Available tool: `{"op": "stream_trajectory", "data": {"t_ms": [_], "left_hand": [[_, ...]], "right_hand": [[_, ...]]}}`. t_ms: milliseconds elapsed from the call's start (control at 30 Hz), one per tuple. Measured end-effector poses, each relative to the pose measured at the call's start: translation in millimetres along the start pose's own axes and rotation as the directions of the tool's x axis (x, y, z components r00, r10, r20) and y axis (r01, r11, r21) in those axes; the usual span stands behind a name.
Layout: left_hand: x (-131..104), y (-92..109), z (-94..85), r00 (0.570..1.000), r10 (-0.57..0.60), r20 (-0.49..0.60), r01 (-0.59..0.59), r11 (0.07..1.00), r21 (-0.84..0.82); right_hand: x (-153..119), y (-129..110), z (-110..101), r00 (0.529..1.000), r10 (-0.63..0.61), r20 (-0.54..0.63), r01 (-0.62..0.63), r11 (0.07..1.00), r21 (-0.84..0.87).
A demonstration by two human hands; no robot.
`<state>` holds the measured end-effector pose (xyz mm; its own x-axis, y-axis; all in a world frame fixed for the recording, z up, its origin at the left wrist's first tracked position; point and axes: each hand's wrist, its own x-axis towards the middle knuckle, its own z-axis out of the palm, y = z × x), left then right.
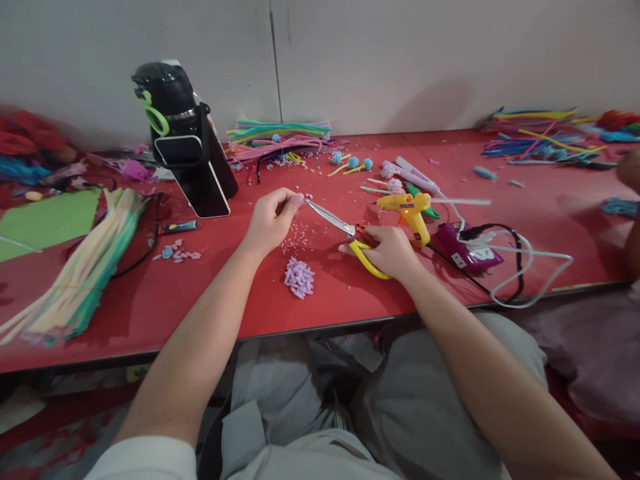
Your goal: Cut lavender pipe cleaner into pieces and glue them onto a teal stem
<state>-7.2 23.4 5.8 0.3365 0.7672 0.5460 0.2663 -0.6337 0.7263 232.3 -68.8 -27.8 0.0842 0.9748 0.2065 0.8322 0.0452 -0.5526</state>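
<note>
My right hand (387,252) is wrapped round the handles of yellow-handled scissors (367,260), with the blades pointing up and left. At the blade tips, my left hand (274,220) is closed in a pinch, and a small lilac piece (308,197) shows at its fingertips. Most of that piece is hidden by the fingers. Below them lies a heap of short lilac fuzzy pieces (299,277), cut from pipe cleaner by their look. Fine lilac clippings (296,241) are scattered on the red tabletop (340,297) between the hands and the heap.
A yellow glue gun (407,212) lies right of the scissors, near a purple power strip (467,250) with looped cords. A black bottle (167,100) and a phone (203,183) stand at left. Pipe cleaner bundles (95,260) lie about. Another person's arm (631,213) is at right.
</note>
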Motion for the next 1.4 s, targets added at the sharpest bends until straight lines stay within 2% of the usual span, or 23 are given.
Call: {"op": "stream_trajectory", "data": {"t_ms": [333,1000,1400], "left_hand": [[0.8,-2.3,-0.3,1.000,-0.003,-0.017,0.003,1.000,-0.007],[0.4,-3.2,-1.0,0.999,-0.043,-0.032,0.043,0.999,-0.019],[0.2,-1.6,-2.0,0.999,-0.024,-0.033,0.024,1.000,0.001]], "right_hand": [[-1.2,-3.2,-0.7,0.999,0.044,0.000,-0.044,0.999,0.025],[-1.3,-1.2,1.1,1.000,0.009,-0.011,-0.009,1.000,-0.006],[-1.2,-2.6,0.3,1.000,0.013,-0.022,-0.013,1.000,-0.009]]}}
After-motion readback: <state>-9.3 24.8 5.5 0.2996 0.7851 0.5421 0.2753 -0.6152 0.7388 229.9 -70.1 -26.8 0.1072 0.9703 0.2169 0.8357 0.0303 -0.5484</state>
